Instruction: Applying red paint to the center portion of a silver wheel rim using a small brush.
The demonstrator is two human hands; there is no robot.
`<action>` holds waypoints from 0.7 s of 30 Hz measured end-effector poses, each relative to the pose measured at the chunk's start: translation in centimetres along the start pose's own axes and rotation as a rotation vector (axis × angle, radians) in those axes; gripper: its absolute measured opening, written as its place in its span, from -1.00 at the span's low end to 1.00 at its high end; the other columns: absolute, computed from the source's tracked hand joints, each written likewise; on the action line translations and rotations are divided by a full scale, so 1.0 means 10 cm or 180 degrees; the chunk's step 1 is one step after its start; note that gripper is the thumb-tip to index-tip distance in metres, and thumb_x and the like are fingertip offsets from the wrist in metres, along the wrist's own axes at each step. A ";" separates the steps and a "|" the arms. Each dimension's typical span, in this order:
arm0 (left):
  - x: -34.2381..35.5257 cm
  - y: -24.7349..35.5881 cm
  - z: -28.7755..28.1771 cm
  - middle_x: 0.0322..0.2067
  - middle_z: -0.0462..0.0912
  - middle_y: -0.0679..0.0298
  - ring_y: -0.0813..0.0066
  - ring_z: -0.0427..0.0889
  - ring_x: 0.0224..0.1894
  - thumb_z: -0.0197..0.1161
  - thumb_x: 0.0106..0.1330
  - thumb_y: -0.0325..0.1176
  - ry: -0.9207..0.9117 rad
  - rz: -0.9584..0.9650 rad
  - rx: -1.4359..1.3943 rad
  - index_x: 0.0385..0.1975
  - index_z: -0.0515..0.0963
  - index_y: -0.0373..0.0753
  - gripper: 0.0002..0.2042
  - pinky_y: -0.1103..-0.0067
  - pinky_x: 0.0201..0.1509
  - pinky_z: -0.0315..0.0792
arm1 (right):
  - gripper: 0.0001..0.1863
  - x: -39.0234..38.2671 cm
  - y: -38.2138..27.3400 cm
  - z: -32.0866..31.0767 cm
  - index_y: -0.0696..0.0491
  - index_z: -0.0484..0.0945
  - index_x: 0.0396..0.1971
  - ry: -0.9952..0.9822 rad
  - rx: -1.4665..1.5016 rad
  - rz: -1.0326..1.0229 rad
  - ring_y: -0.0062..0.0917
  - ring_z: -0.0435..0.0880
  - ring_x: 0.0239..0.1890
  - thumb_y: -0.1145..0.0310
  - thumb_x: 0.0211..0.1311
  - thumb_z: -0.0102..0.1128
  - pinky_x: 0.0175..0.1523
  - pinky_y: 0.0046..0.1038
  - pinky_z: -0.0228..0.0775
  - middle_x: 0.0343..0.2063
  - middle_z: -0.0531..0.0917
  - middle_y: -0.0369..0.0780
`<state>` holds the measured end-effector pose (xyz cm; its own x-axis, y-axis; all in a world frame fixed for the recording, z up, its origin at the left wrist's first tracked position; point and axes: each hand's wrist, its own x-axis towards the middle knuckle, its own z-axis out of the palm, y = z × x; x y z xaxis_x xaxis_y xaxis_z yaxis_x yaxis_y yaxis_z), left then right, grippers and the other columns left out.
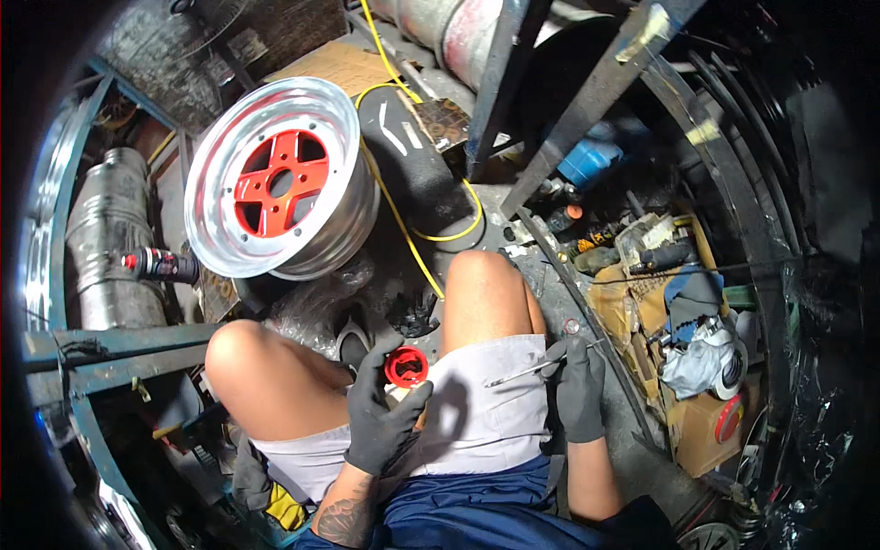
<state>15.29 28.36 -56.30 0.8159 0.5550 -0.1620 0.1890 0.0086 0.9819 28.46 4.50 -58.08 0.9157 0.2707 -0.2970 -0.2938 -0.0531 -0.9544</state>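
In front of my lap, my left hand [390,414] in a dark grey glove is closed around a small round red cup [406,367], its mouth facing up. Red and dark patches show inside it. My right hand [579,390], gloved alike, grips a thin paintbrush [518,375] whose tip points left toward the cup, with a gap between them. Beyond my knees stands a wheel rim [280,183], tilted toward me, with a polished silver lip and a red four-spoke centre. Neither hand touches the rim.
A spray can [160,265] with a red top lies left of the rim. A yellow hose [394,206] winds across the floor behind it. At right, a cardboard box [706,426] and rags [701,357] lie beyond a metal bar [596,325]. Metal frames [119,348] flank both sides.
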 end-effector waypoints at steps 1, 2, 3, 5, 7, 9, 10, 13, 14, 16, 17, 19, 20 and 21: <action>0.00 0.04 -0.03 0.15 0.46 0.23 0.50 0.48 0.14 0.42 0.12 -0.58 -0.0170 -0.0030 0.0059 0.27 0.36 -0.34 -0.35 0.54 0.28 0.37 | -0.50 0.03 0.03 0.03 0.12 0.56 -0.38 0.0148 0.0270 0.0111 -0.60 0.60 -0.43 -0.03 0.56 -0.06 -0.24 -0.52 0.43 -0.49 0.61 -0.28; 0.00 0.07 -0.06 0.15 0.46 0.22 0.50 0.48 0.15 0.43 0.12 -0.58 -0.0348 -0.0060 0.0114 0.27 0.35 -0.34 -0.35 0.54 0.29 0.36 | -0.51 0.05 0.05 0.05 0.12 0.55 -0.35 0.0305 0.0536 0.0221 -0.59 0.60 -0.44 -0.02 0.57 -0.07 -0.24 -0.51 0.43 -0.50 0.60 -0.29; -0.02 0.14 -0.07 0.11 0.51 0.21 0.49 0.52 0.12 0.45 0.10 -0.57 -0.0337 -0.0106 0.0020 0.24 0.39 -0.35 -0.36 0.54 0.27 0.39 | -0.52 0.01 0.03 0.04 0.11 0.54 -0.30 0.0387 0.0755 0.0293 -0.55 0.61 -0.46 -0.02 0.57 -0.10 -0.26 -0.50 0.44 -0.54 0.58 -0.27; -0.02 0.28 -0.11 0.08 0.54 0.20 0.49 0.55 0.10 0.46 0.09 -0.56 -0.0464 -0.0135 0.0171 0.23 0.40 -0.35 -0.36 0.53 0.24 0.42 | -0.51 -0.06 -0.18 0.15 0.11 0.53 -0.30 0.0386 0.0811 0.0249 -0.51 0.62 -0.47 -0.04 0.57 -0.12 -0.26 -0.48 0.45 -0.55 0.58 -0.25; -0.03 0.29 -0.12 -0.03 0.64 0.17 0.45 0.63 0.02 0.49 0.08 -0.50 -0.0583 0.0207 0.0549 0.20 0.44 -0.35 -0.38 0.51 0.17 0.49 | -0.46 -0.10 -0.29 0.22 0.12 0.51 -0.30 0.0461 0.0445 0.0030 -0.41 0.63 -0.51 -0.09 0.54 -0.18 -0.28 -0.41 0.52 -0.57 0.58 -0.19; -0.05 0.36 -0.12 -0.03 0.66 0.15 0.44 0.65 0.03 0.50 0.08 -0.49 -0.0666 0.0308 0.0563 0.19 0.46 -0.35 -0.39 0.51 0.16 0.50 | -0.46 -0.17 -0.45 0.28 0.14 0.50 -0.29 0.0478 0.0452 0.0005 -0.41 0.63 -0.52 -0.07 0.55 -0.20 -0.29 -0.40 0.53 -0.57 0.58 -0.18; -0.05 0.39 -0.12 -0.03 0.67 0.13 0.42 0.66 0.03 0.50 0.08 -0.48 -0.0760 0.0402 0.0599 0.18 0.47 -0.36 -0.40 0.50 0.16 0.52 | -0.46 -0.21 -0.53 0.32 0.15 0.49 -0.28 0.0505 0.0478 -0.0006 -0.41 0.63 -0.52 -0.06 0.55 -0.21 -0.30 -0.39 0.54 -0.57 0.57 -0.18; -0.06 0.39 -0.10 -0.05 0.69 0.08 0.28 0.71 -0.03 0.52 0.08 -0.41 -0.0718 0.0671 0.0656 0.17 0.50 -0.29 -0.41 0.43 0.09 0.55 | -0.59 -0.29 -0.73 0.44 0.17 0.49 -0.29 0.0253 0.0322 -0.0545 -0.40 0.62 -0.52 0.10 0.55 -0.11 -0.31 -0.38 0.55 -0.56 0.58 -0.15; -0.06 0.39 -0.10 -0.07 0.70 0.06 0.19 0.73 -0.07 0.52 0.09 -0.36 -0.0705 0.0788 0.0634 0.18 0.51 -0.24 -0.41 0.39 0.04 0.57 | -0.62 -0.32 -0.81 0.48 0.18 0.49 -0.29 0.0096 0.0110 -0.0827 -0.40 0.62 -0.52 0.14 0.54 -0.07 -0.31 -0.39 0.55 -0.56 0.59 -0.14; -0.06 0.43 -0.10 -0.07 0.70 0.06 0.19 0.73 -0.08 0.52 0.10 -0.36 -0.0704 0.0766 0.0566 0.17 0.52 -0.23 -0.42 0.39 0.04 0.57 | -0.64 -0.38 -0.97 0.56 0.19 0.50 -0.30 -0.0098 -0.0088 -0.1181 -0.40 0.63 -0.51 0.15 0.51 0.00 -0.32 -0.40 0.55 -0.54 0.62 -0.13; -0.05 0.46 -0.10 -0.05 0.69 0.07 0.25 0.72 -0.04 0.53 0.08 -0.39 -0.0745 0.0665 0.0532 0.15 0.51 -0.27 -0.42 0.42 0.08 0.56 | -0.59 -0.40 -0.99 0.56 0.19 0.46 -0.29 -0.0296 -0.0357 -0.1625 -0.46 0.57 -0.53 0.06 0.48 0.06 -0.37 -0.44 0.49 -0.54 0.58 -0.15; -0.07 0.44 -0.11 -0.03 0.69 0.08 0.32 0.71 0.00 0.54 0.06 -0.42 -0.0778 0.0550 0.0491 0.14 0.51 -0.31 -0.41 0.45 0.12 0.55 | -0.46 -0.43 -1.03 0.64 0.16 0.48 -0.41 -0.0353 -0.0683 -0.2126 -0.49 0.55 -0.57 -0.10 0.35 0.24 -0.43 -0.46 0.40 -0.59 0.58 -0.17; -0.07 0.42 -0.11 -0.03 0.69 0.08 0.32 0.71 -0.01 0.54 0.05 -0.42 -0.0693 0.0581 0.0417 0.14 0.51 -0.31 -0.41 0.45 0.12 0.55 | -0.46 -0.43 -1.07 0.67 0.16 0.48 -0.41 -0.0360 -0.0699 -0.2120 -0.49 0.55 -0.57 -0.10 0.35 0.24 -0.43 -0.46 0.40 -0.59 0.58 -0.17; -0.08 0.40 -0.11 -0.03 0.69 0.08 0.32 0.70 -0.01 0.54 0.05 -0.42 -0.0616 0.0615 0.0328 0.14 0.51 -0.31 -0.41 0.45 0.12 0.55 | -0.45 -0.43 -1.13 0.69 0.13 0.49 -0.49 -0.0494 -0.1030 -0.2281 -0.46 0.58 -0.58 -0.13 0.34 0.24 -0.42 -0.43 0.40 -0.61 0.60 -0.17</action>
<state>14.85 28.85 -52.12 0.9294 0.3691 0.0017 0.0665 -0.1719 0.9829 25.97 10.63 -45.81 0.7959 0.4740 0.3766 0.4673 -0.0855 -0.8800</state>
